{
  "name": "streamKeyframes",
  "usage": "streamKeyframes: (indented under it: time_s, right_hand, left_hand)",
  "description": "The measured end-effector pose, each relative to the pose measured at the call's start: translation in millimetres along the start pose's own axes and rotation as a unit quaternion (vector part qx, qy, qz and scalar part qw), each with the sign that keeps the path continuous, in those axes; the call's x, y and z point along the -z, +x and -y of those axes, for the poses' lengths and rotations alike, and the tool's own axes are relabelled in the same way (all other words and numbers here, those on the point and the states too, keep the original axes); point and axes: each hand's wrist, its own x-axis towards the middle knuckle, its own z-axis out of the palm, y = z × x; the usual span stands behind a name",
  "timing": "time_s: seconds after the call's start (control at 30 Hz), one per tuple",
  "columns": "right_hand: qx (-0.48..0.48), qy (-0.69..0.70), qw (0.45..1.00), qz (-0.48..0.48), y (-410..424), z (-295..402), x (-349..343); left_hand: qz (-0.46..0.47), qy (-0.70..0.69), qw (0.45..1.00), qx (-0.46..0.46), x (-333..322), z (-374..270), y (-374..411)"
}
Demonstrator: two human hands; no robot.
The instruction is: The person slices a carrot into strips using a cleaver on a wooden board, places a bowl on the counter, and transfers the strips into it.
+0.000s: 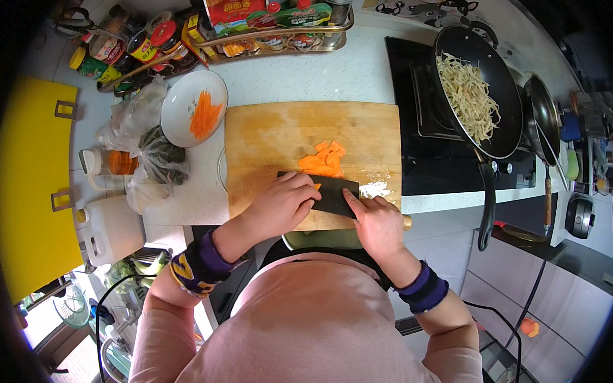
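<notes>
Across the front of the wooden cutting board (268,139) lies the dark, broad blade of a kitchen cleaver (334,198). My right hand (379,222) grips it at its right end, the index finger stretched along the blade. My left hand (281,203) rests on the blade's left part, its fingers bent around a small piece of carrot (317,186). Just beyond the blade is a small heap of carrot slices (324,160). A white plate (179,124) with shredded carrot (205,116) stands left of the board.
On the black cooktop (403,164), right, a frying pan (500,71) holds pale shreds; its handle juts over the counter edge. A smaller pan (535,103) stands beyond. Plastic-bagged vegetables (161,151) and a jug (115,230) are left. A rack (276,36) of seasonings stands behind.
</notes>
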Motion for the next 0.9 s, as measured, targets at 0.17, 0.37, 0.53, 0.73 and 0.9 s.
streamKeyframes:
  time_s: [0.17, 0.37, 0.53, 0.73, 0.9]
  right_hand:
    - [0.007, 0.020, 1.000, 0.004, -4, 2, 7]
    - [-0.045, 0.098, 0.992, 0.066, -26, -9, 5]
    - [-0.123, 0.163, 0.968, 0.144, -36, -5, -8]
    - [-0.118, 0.214, 0.957, 0.156, -34, -2, -24]
    - [-0.113, 0.192, 0.952, 0.210, -11, 13, -9]
  left_hand:
    - [0.001, -0.017, 1.000, 0.017, -14, 35, 19]
    - [-0.060, -0.160, 0.975, 0.145, 7, 66, 14]
    - [-0.208, -0.005, 0.972, 0.106, -14, 63, -31]
    - [-0.198, 0.155, 0.966, -0.057, -54, 45, -66]
    - [-0.236, 0.194, 0.951, -0.037, -80, 56, -76]
